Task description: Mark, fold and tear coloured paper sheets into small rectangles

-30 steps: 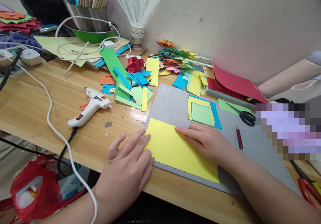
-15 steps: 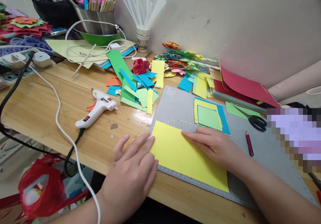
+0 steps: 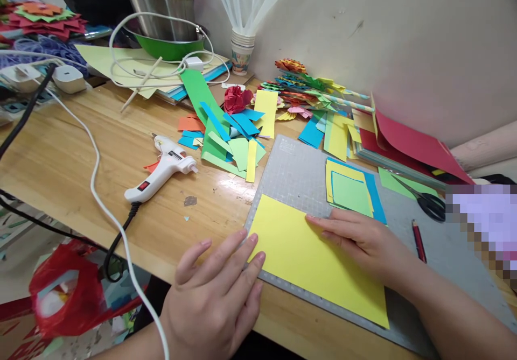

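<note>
A yellow sheet of paper (image 3: pixel 299 252) lies flat on a grey cutting mat (image 3: pixel 291 171) near the table's front edge. My left hand (image 3: pixel 218 290) is open at the sheet's left edge, fingers spread, its fingertips on the paper's border. Flat on the sheet's upper right part rests my right hand (image 3: pixel 359 239), open with fingers stretched out. Just beyond it is a small stack of green, yellow and blue paper squares (image 3: pixel 351 190). A dark red pencil (image 3: pixel 419 241) and black-handled scissors (image 3: pixel 428 204) lie on the mat to the right.
A white hot glue gun (image 3: pixel 161 169) lies left of the mat, its cord running off the table. Paper scraps (image 3: pixel 238 153) and paper flowers (image 3: pixel 302 88) are behind. A white cable (image 3: pixel 95 177) crosses the left side. A red bag (image 3: pixel 64 290) hangs below the edge.
The view has shifted, so the table's things appear farther right. Both hands stay at the yellow sheet; the left fingers have spread a little more.
</note>
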The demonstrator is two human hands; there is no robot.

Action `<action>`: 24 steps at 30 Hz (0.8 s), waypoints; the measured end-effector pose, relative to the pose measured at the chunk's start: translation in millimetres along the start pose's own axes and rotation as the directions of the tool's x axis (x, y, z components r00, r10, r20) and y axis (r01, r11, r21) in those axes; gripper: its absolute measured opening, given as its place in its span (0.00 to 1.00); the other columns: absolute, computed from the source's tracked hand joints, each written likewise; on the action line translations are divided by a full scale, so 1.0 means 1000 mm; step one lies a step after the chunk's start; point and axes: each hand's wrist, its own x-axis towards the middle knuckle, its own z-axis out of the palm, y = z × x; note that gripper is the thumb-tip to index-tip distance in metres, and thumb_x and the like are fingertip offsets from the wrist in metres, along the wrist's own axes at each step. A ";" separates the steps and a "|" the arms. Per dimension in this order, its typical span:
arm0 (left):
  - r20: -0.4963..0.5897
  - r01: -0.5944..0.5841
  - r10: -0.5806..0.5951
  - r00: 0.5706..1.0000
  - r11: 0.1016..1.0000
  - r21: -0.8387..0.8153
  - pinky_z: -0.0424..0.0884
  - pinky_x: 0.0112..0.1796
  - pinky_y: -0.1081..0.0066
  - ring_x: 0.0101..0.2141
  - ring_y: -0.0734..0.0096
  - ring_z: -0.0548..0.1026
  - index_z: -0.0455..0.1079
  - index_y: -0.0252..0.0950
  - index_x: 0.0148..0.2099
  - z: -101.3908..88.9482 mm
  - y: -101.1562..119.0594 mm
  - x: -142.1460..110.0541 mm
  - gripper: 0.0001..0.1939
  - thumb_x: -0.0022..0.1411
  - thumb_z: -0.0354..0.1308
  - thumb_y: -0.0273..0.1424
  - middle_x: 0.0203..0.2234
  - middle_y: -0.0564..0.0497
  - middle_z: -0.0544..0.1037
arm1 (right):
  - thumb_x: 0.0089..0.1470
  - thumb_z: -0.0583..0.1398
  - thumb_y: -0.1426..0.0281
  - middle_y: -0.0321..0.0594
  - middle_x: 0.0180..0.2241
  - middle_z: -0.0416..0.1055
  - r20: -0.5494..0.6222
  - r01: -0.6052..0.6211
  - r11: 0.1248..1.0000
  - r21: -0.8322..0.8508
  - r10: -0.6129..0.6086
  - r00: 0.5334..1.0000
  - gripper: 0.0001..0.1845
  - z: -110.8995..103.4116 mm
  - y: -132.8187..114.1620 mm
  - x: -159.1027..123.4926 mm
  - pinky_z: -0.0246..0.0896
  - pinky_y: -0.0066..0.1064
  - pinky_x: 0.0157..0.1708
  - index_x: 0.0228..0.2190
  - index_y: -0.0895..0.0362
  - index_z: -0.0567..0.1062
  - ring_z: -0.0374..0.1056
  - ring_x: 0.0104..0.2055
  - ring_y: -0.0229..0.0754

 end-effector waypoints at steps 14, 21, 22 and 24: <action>0.149 0.007 -0.015 0.989 0.998 0.055 0.44 0.60 0.66 0.48 0.67 0.72 0.68 0.36 0.55 0.002 0.003 0.008 0.21 0.64 0.52 0.40 0.47 0.53 0.78 | 0.63 0.49 0.68 0.39 0.29 0.69 0.067 -0.056 0.987 -0.151 0.066 0.996 0.21 -0.001 -0.010 0.001 0.61 0.33 0.26 0.55 0.50 0.68 0.66 0.30 0.41; 0.255 0.035 -0.045 0.966 0.998 0.043 0.37 0.61 0.56 0.61 0.64 0.60 0.69 0.40 0.36 0.004 -0.001 0.032 0.06 0.65 0.52 0.32 0.53 0.50 0.73 | 0.63 0.48 0.69 0.39 0.28 0.67 0.076 -0.039 0.978 -0.206 0.055 0.996 0.21 0.000 -0.011 0.002 0.61 0.33 0.26 0.56 0.50 0.67 0.66 0.29 0.41; 0.268 0.036 -0.047 0.962 0.998 0.046 0.38 0.61 0.55 0.61 0.64 0.59 0.67 0.40 0.34 0.005 -0.002 0.034 0.06 0.64 0.52 0.31 0.55 0.49 0.71 | 0.63 0.48 0.69 0.39 0.28 0.66 0.080 -0.040 0.978 -0.203 0.057 0.995 0.21 -0.001 -0.011 0.002 0.61 0.33 0.26 0.56 0.50 0.67 0.66 0.29 0.41; 0.283 0.034 -0.048 0.958 0.998 0.056 0.40 0.60 0.52 0.61 0.63 0.59 0.65 0.39 0.32 0.007 -0.002 0.035 0.05 0.63 0.53 0.30 0.56 0.48 0.70 | 0.64 0.48 0.69 0.39 0.28 0.66 0.090 -0.043 0.981 -0.191 0.061 0.994 0.21 -0.002 -0.011 0.002 0.61 0.33 0.27 0.56 0.50 0.67 0.66 0.30 0.41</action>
